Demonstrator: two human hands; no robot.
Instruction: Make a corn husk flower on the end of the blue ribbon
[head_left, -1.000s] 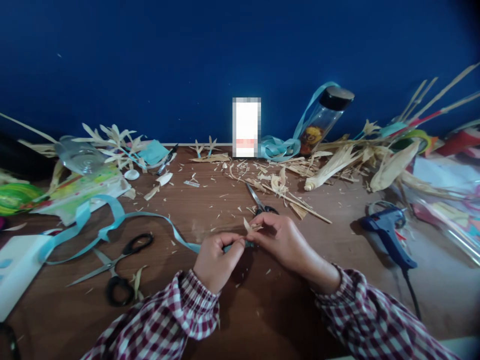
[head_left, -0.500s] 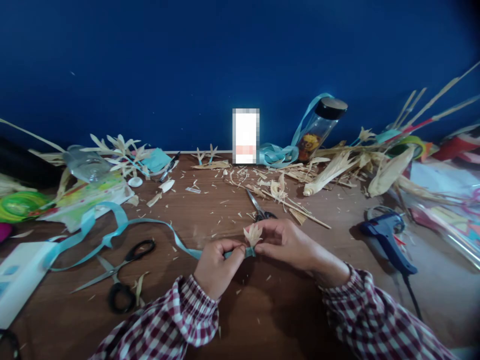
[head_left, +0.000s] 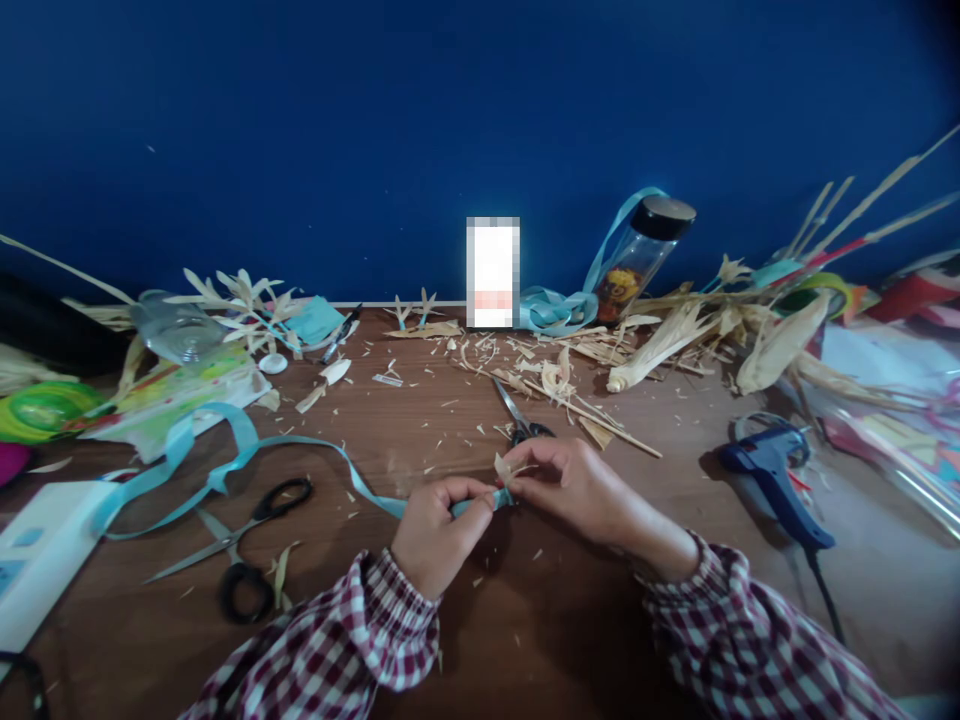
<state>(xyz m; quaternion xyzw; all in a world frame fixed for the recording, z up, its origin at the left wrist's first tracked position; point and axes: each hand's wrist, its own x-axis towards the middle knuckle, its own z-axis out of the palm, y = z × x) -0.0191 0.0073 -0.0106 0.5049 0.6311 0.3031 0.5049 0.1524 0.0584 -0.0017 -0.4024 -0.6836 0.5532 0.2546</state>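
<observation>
Near the middle of the table, my left hand point(head_left: 441, 530) is closed, thumb and forefinger pinching a light blue ribbon point(head_left: 377, 500). The ribbon's end is wrapped about the base of a small corn husk flower point(head_left: 502, 468). My right hand point(head_left: 581, 490) meets it from the other side, its fingertips closed on the pale petals and covering most of them. From my left hand the ribbon trails leftward in loose loops across the tabletop. A small pair of scissors point(head_left: 511, 405) lies just beyond my right hand, its handles partly hidden.
Black-handled scissors point(head_left: 229, 540) lie open at left. A blue glue gun point(head_left: 780, 480) rests at right with its cord. Corn husks point(head_left: 660, 345), scraps and a lidded jar point(head_left: 637, 260) line the blue wall. A lit, blurred screen point(head_left: 493, 270) stands at the back.
My right fingers have closed over the flower's petals, which stood spread and visible before. My left hand stays almost in place with the ribbon.
</observation>
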